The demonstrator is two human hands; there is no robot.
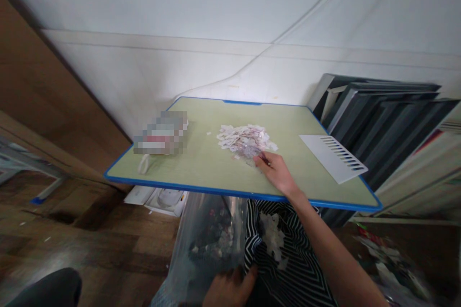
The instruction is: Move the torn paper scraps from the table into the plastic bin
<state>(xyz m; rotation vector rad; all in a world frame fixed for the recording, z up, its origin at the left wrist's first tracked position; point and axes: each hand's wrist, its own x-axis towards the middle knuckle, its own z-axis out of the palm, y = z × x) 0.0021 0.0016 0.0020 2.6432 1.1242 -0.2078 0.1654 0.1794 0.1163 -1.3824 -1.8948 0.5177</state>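
Observation:
My right hand [274, 169] reaches over the table to the near edge of a heap of small whitish, flat pieces [248, 136]. Its thumb and fingers are pinched together beside a translucent, glinting patch of the heap; what lies between them is too small to tell. Low in the view, my left hand [230, 288] is closed, its fingers curled at the edge of a black-and-white striped cloth [302, 268]. More pale pieces [272, 237] lie on that cloth. Left of it hangs a clear plastic bag [205, 235] with mixed scraps inside.
A blue-edged, pale green table [201, 172] stands against the wall. A blurred-out item [162, 134] lies on its left, a white slotted panel [331, 156] on its right. Dark flat panels [382, 124] lean at the right. Scraps [392, 259] litter the floor at lower right.

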